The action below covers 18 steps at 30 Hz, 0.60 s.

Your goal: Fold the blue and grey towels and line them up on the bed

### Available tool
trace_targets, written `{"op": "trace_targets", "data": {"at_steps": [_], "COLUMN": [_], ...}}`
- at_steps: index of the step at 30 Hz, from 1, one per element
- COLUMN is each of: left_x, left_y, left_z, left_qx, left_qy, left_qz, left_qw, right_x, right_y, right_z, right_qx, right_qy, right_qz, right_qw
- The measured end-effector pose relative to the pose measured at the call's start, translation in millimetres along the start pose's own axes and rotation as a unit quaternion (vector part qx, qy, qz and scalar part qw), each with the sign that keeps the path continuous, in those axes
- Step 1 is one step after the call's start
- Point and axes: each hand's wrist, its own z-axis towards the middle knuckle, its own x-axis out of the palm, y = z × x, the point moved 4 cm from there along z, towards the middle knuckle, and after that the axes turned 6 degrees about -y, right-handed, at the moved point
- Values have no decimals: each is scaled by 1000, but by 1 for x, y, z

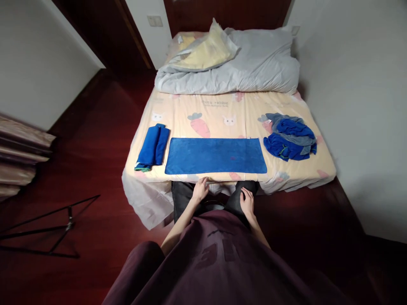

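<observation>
A blue towel [215,155] lies spread flat across the near part of the bed [222,114]. My left hand [201,189] rests just below its front edge, by the mattress rim, fingers loosely apart and holding nothing. My right hand [247,201] lies flat on my dark trouser leg, fingers stretched out, empty. A folded blue towel [153,146] sits left of the spread one. A heap of crumpled blue and grey towels [290,137] sits on the right of the bed.
A grey duvet [254,63] and a yellow pillow [203,51] are piled at the head of the bed. A white wall [359,106] runs along the right. A black stand's legs [60,228] lie on the dark red floor at left.
</observation>
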Motion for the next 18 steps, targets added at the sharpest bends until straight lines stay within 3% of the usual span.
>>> {"op": "trace_targets", "data": {"at_steps": [3,5,8,10,13,18], "left_x": [25,33,32,24,12,19], "left_y": [5,5,0,-1,-2,-2], "left_z": [16,22,27,30,37,46], "left_qx": [-165,-226,-244,-268,-293,-319], "left_qy": [-34,-62,-86,-121,-166,-142], "left_qz": [-159,-239,-319,-386,-436,-421], "left_qw": [973,942,912,874,835,837], "right_x": [5,7,12,15,15,19], "right_y": [1,0,-1,-2,-4,0], "right_z": [7,27,64,85,102,112], "right_qx": [98,179,277,316,334,376], "right_qy": [-20,-55,-90,-96,-138,-141], "right_qz": [155,271,383,408,398,388], "right_qw": [983,944,877,851,843,829]}}
